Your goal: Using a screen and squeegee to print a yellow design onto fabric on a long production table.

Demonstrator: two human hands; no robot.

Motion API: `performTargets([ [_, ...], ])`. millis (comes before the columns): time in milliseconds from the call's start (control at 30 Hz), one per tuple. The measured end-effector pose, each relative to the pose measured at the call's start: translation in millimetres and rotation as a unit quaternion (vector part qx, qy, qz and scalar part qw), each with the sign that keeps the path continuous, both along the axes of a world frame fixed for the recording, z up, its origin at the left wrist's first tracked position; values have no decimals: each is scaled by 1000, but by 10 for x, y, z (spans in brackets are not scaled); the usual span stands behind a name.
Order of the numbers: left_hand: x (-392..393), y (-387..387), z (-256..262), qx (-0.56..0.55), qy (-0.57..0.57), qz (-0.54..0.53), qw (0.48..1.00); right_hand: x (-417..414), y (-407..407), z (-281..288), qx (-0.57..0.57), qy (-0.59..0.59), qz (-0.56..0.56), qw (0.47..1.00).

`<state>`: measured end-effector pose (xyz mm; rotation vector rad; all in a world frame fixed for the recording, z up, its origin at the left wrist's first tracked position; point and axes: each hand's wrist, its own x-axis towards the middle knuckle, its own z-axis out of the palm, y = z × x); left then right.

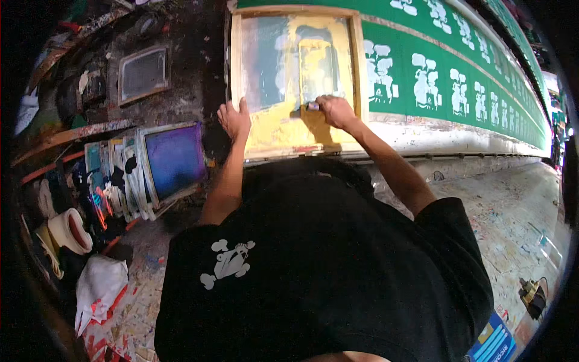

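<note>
A wooden-framed printing screen (361,68) lies before me, its mesh covered with yellow ink (271,131) toward my side and around a figure-shaped stencil area. My left hand (235,121) is on the frame's left rail, thumb on the inner side and fingers at the outer side. Over the lower right of the mesh, my right hand (335,111) is closed around a squeegee (312,106). Only the squeegee's near end shows; my fist hides most of it. Under and beside the screen runs green fabric (402,59) with white printed figures (425,81).
The long printing table (407,133) stretches away to the right. At left, several framed screens (174,158) stand in a rack, with a smaller screen (144,74) beyond. A white bucket (72,231) and a white bag (102,280) sit lower left. A blue box (495,341) is lower right.
</note>
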<state>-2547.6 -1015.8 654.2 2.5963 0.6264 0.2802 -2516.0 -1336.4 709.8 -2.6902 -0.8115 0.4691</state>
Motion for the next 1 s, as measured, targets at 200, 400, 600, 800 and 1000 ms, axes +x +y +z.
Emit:
performTargets([
  [200, -9, -10, -31, 10, -20, 3, 1000, -25, 62, 156, 14, 37, -99, 994],
  [400, -16, 30, 10, -14, 23, 9, 1000, 5, 151, 471, 54, -79, -86, 992],
  [600, 10, 14, -55, 16, -3, -2, 1000, -177, 36, -15, -23, -152, 15, 988],
  [800, -48, 60, -92, 4, -22, -1, 1000, -161, -301, -54, 132, -127, -308, 933],
  [1000, -68, 102, -65, 1, 10, 10, 1000, -291, -788, -75, 379, 206, -574, 696],
])
